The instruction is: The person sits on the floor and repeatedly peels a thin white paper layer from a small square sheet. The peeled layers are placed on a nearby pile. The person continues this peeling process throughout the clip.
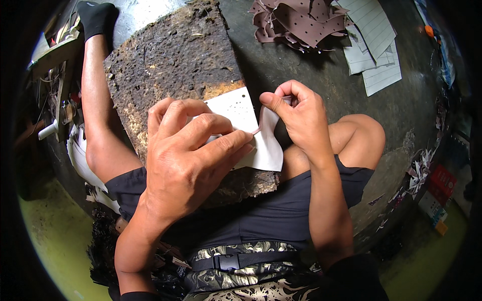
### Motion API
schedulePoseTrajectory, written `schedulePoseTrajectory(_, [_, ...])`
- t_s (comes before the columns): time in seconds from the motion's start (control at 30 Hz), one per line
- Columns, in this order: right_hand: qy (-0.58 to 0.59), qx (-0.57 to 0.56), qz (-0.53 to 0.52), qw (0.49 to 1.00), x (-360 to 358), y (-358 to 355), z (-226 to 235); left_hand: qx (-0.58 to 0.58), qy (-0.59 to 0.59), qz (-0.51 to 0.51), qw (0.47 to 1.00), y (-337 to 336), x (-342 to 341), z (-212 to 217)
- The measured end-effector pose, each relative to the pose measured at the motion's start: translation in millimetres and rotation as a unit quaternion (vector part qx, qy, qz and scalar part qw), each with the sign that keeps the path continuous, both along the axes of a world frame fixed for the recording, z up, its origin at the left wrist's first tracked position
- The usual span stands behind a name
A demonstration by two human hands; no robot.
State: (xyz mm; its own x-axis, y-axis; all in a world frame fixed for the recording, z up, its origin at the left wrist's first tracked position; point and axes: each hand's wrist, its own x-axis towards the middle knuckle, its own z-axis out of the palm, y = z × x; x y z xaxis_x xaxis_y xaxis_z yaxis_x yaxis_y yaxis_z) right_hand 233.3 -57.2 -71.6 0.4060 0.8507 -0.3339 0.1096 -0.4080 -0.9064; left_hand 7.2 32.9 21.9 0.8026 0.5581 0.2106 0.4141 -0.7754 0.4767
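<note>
A thick, rough, dark-crusted board (pixel 170 60) lies across my lap. On its right part rests a white sheet (pixel 233 108) with small dark dots and a hole near its upper corner. A thin pale pinkish-white piece (pixel 269 123) rises in a curve from the sheet's right side. My right hand (pixel 304 110) pinches the top of this piece between thumb and bent fingers. Over the white sheet, my left hand (pixel 188 150) is curled, with its fingertips closed at the piece's lower fold. Its thumb is hidden under the fingers.
A heap of brownish-pink pieces with dark holes (pixel 301 22) lies on the dark floor ahead. Lined white paper sheets (pixel 374 50) are to its right. Scraps (pixel 420 170) and a red box (pixel 442 183) lie far right. Black shreds (pixel 103 246) pile up at lower left.
</note>
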Motion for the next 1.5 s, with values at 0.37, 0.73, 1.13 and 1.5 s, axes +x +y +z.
schedulePoseTrajectory(0.37, [0.420,0.086,-0.246,0.869,-29,-24,50,0.010,-0.020,0.053,0.998,-21,2,-7])
schedulePoseTrajectory(0.73, [0.263,0.115,-0.156,0.945,-46,-14,50,-0.002,-0.024,0.046,0.999,-18,4,-5])
schedulePoseTrajectory(1.13, [0.218,0.099,-0.089,0.967,-27,-10,45,-0.008,-0.013,0.025,1.000,-12,0,-3])
schedulePoseTrajectory(1.5, [0.177,0.093,-0.043,0.979,-16,-6,38,-0.016,-0.005,0.012,1.000,-6,-3,0])
